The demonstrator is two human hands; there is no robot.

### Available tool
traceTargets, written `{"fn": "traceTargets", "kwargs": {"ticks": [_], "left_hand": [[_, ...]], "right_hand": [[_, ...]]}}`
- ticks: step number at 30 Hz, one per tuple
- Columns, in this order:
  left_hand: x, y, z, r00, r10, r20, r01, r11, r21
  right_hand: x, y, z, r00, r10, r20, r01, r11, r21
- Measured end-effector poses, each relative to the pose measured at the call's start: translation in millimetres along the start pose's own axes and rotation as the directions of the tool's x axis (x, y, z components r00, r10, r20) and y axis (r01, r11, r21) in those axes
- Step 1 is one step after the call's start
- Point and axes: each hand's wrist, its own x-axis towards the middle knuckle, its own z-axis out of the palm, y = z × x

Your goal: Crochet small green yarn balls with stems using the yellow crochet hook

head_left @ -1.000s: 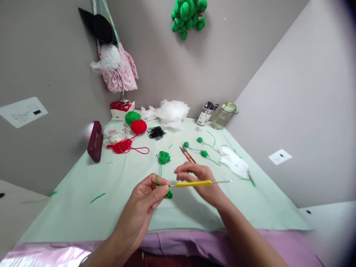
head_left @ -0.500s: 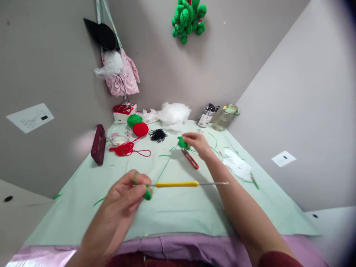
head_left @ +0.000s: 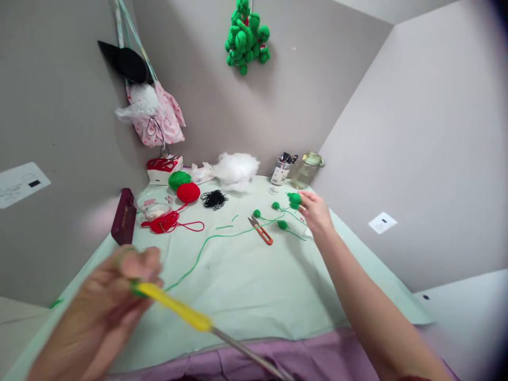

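Note:
My left hand (head_left: 99,304), low at the left and blurred, is closed on a crochet hook (head_left: 174,306) with a yellow handle. A bit of green crochet (head_left: 137,289) shows at its fingertips. The hook's metal shaft slants down to the right, toward me. From that hand a green yarn strand (head_left: 204,246) runs slackly across the cloth. Farther off, my right hand (head_left: 317,212) pinches a small green crocheted piece (head_left: 294,200) over the table. Close by lie several little green balls (head_left: 282,225) with yarn tails, and orange-handled thread snips (head_left: 262,232).
At the left are a dark red case (head_left: 124,217), a clear bowl (head_left: 153,206), and red (head_left: 188,192) and green (head_left: 179,180) yarn balls. Black yarn (head_left: 215,199) and white stuffing (head_left: 237,170) sit mid-back. A pen tin (head_left: 280,172) and a jug (head_left: 308,170) stand behind my right hand.
My right hand has carried the green piece rightward, uncovering the little green balls. My left hand moved down and left, and the hook swung from level to slanting. The strand went slack. The view shifted too.

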Motion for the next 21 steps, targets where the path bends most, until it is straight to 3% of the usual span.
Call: {"fn": "traceTargets", "kwargs": {"ticks": [3,5,10,16,21], "left_hand": [[8,-27,39.8,0.966,-0.037,0.256,0.006,0.993,0.121],[18,-40,58.3,0.950,-0.046,0.310,-0.007,0.986,0.169],[39,-57,75.6,0.952,-0.063,0.301,0.012,0.986,0.169],[48,-77,85.2,0.951,-0.094,0.295,0.085,0.995,0.043],[53,-80,84.1,0.965,-0.071,0.254,0.076,0.997,-0.010]], "right_hand": [[-37,-8,35,0.995,-0.016,0.103,0.013,1.000,0.024],[-61,-21,55,0.983,-0.032,0.179,0.027,0.999,0.030],[-102,-54,81,0.935,-0.058,0.349,0.046,0.998,0.043],[-116,-58,90,0.868,0.047,0.495,-0.111,0.989,0.100],[-120,-57,86,0.735,0.068,0.675,-0.055,0.998,-0.040]]}}
